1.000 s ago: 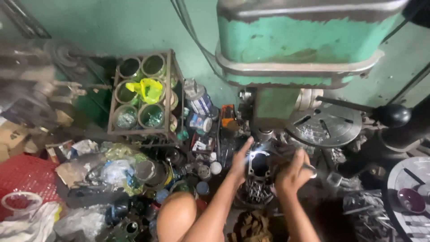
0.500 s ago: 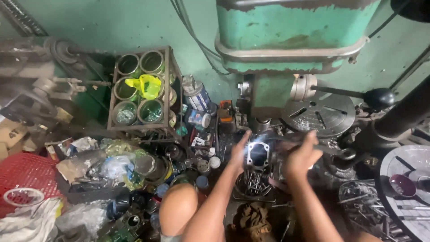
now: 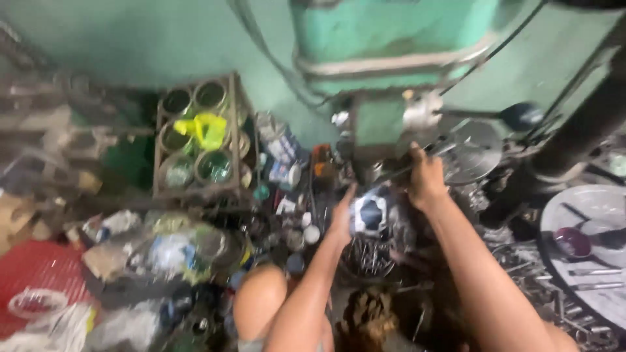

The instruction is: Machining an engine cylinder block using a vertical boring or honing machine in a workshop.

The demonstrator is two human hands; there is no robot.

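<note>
Holding the metal part (image 3: 372, 215) under the green drill press (image 3: 391, 72), my left hand (image 3: 340, 218) is pressed flat along its left side. My right hand (image 3: 425, 179) looks wrapped around the top right, though blur hides the fingers. It seems heavy, rigid and sharp-edged, best gripped by its outer walls. Since half a second ago, my right hand has moved higher.
</note>
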